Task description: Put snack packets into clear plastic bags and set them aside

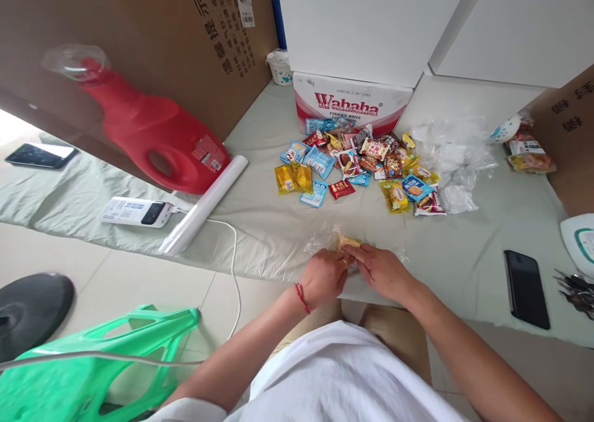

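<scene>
Near the front edge of the cloth-covered table [278, 224], my left hand [327, 276] is closed, its fingertips at a small yellowish snack [350, 241] in clear plastic. My right hand [383, 270] meets it from the other side, fingers pressed on the same snack. Thin clear plastic [322, 239] spreads out to the left of the fingers. The snack's lower part is hidden by my hands. Beyond them lies a pile of wrapped snacks [343, 162], in blue, red, yellow and brown packets.
Behind the pile stands a Wahaha box [352, 103]. Crumpled clear bags [457, 156] lie to its right. At the left are a red jug [158, 137], a plastic roll [204, 205] and a power bank [137, 212] with a cable. A black phone [526, 289] lies at the right.
</scene>
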Demonstrator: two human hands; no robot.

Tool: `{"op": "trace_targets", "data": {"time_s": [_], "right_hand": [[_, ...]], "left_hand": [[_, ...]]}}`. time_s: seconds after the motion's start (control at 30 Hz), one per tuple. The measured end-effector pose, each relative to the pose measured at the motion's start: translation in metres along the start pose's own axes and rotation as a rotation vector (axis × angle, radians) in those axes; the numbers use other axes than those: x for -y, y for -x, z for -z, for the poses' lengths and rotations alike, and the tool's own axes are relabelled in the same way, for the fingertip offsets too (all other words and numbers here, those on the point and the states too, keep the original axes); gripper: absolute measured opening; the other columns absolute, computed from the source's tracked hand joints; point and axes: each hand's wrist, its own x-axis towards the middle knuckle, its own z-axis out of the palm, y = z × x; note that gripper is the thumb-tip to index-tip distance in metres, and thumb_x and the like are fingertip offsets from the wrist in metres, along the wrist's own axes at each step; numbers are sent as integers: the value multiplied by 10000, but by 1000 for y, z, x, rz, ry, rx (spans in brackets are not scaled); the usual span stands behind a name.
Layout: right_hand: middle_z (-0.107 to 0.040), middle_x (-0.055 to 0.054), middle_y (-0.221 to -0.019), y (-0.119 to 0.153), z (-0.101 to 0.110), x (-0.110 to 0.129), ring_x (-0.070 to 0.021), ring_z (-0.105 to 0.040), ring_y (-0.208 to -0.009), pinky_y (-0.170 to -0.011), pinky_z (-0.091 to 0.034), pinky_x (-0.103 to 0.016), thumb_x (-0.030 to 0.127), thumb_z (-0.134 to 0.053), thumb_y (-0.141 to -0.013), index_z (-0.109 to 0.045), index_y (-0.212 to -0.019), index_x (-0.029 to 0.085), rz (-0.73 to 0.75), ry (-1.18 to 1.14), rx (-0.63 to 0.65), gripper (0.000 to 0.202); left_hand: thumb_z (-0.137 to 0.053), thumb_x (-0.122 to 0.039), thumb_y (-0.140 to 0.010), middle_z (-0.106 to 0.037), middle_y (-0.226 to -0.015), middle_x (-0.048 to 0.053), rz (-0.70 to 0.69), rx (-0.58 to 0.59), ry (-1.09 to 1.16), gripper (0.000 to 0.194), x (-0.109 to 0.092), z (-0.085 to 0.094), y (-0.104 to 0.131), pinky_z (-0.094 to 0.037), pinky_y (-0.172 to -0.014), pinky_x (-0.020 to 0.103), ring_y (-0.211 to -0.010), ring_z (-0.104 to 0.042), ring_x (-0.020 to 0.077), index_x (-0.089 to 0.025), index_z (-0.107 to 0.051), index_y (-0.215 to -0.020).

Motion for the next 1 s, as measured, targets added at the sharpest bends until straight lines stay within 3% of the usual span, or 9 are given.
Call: {"op": "trace_targets", "data": {"time_s": [0.17,0.27,0.37,0.47,0.63,0.73,0.83,0.93,1.0], "right_hand": [[-672,-78,-1220,0,-13,5,-213,-691,-970,-719,-470,-278,150,-413,-992,-454,-1560,361,-58,89,76,607],[-655,-79,-1245,0,-7,7,-215,-685,-1008,-733,-471,-269,156,-401,-998,-409,-1582,392,-64,123,142,631],[-630,-83,-1315,-1,0,9,-221,-674,-1063,-787,-484,-280,156,-388,-1000,-380,-1598,390,-69,125,190,642],[-622,-74,-1340,-3,4,7,-230,-675,-1069,-808,-493,-300,171,-386,-1006,-395,-1589,403,-66,117,215,627],[-633,-63,-1326,-5,1,2,-224,-680,-1065,-825,-497,-302,153,-379,-1004,-421,-1572,423,-56,76,195,630],[-635,-64,-1332,-4,-3,1,-227,-679,-1081,-854,-505,-310,135,-391,-993,-421,-1574,416,-54,60,183,646],[-637,-70,-1338,-3,-6,0,-233,-682,-1096,-888,-516,-326,133,-403,-991,-437,-1568,404,-50,49,161,638],[-623,-75,-1377,0,-7,-4,-227,-676,-1132,-933,-523,-332,156,-402,-1007,-479,-1548,381,-19,-8,119,591],[-612,-75,-1401,2,-8,-7,-228,-660,-1175,-965,-524,-339,222,-415,-1031,-505,-1532,369,20,-69,87,531]], "left_hand": [[-443,-128,-885,-706,-893,42,266,-374,411,395,39,12,26,-543,-746,302,-752,-654,158,-205,-707,-1170],[-533,-122,-729,-657,-1228,111,376,-515,363,724,64,23,12,-532,-928,387,-1022,-640,222,-181,-527,-1451],[-585,-124,-619,-599,-1406,118,246,-307,337,879,83,30,-17,-344,-1183,540,-1377,-463,332,-213,-503,-1489],[-603,-158,-666,-695,-1247,80,130,-146,349,454,97,35,-31,-261,-1227,581,-1420,-426,344,-254,-762,-1080],[-538,-170,-702,-738,-1017,100,261,-385,483,174,122,47,4,-449,-1106,483,-1207,-590,286,-216,-613,-553],[-482,-201,-762,-737,-1146,101,416,-490,531,202,123,49,20,-483,-1067,476,-1173,-620,278,-194,-682,-736],[-488,-317,-884,-615,-1432,126,476,-402,402,381,104,43,8,-376,-1180,533,-1409,-481,320,-180,-699,-1170],[-763,-414,-741,-440,-1608,129,438,-225,181,413,80,40,-10,-108,-1254,655,-1572,-152,437,-206,-737,-1096],[-807,-335,-695,-401,-1637,96,372,-98,57,266,68,43,-13,-91,-1245,669,-1573,-129,452,-214,-741,-923]]}}
